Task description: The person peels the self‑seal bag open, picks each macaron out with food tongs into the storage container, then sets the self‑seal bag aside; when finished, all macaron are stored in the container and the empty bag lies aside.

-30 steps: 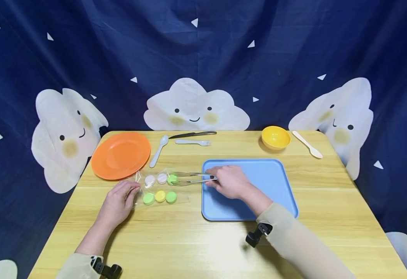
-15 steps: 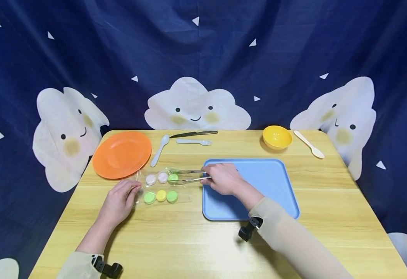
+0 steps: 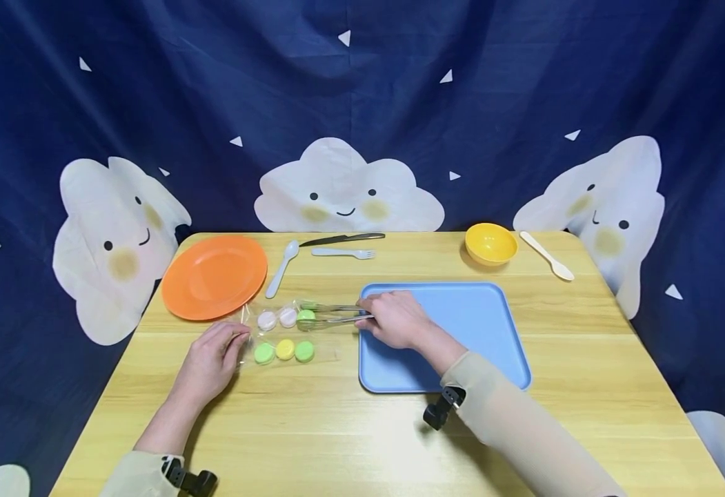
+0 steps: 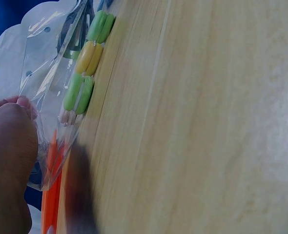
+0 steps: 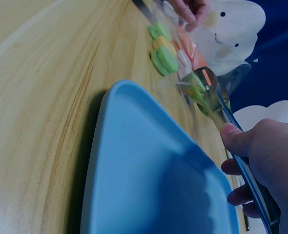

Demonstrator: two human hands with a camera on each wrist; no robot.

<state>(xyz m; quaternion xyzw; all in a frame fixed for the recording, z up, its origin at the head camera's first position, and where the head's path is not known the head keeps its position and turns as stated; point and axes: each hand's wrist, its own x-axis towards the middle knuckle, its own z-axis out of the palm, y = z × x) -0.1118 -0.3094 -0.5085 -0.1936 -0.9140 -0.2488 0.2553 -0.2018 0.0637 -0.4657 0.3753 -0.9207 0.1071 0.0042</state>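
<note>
A clear plastic bag (image 3: 287,335) of round macarons lies on the wooden table (image 3: 362,428), left of a blue tray (image 3: 474,324). My left hand (image 3: 213,359) pinches the bag's left end (image 4: 41,97). My right hand (image 3: 393,319) grips metal tongs (image 3: 331,313) that reach into the bag's open right side. The tong tips close around a green macaron (image 3: 305,316) in the back row, beside a pink one (image 3: 287,317) and a white one (image 3: 266,320). Green, yellow and green macarons (image 3: 284,351) make the front row. The right wrist view shows the tongs (image 5: 207,92) over the green macaron (image 5: 196,91).
An orange plate (image 3: 214,276) sits at the back left. A white spoon (image 3: 283,267), a knife (image 3: 342,239) and a small fork (image 3: 345,253) lie behind the bag. A yellow bowl (image 3: 490,244) and a cream spoon (image 3: 547,256) are at the back right.
My right hand has slid the tongs a little further left into the bag, and the tips have narrowed around the green macaron. The left hand has stayed put on the bag.
</note>
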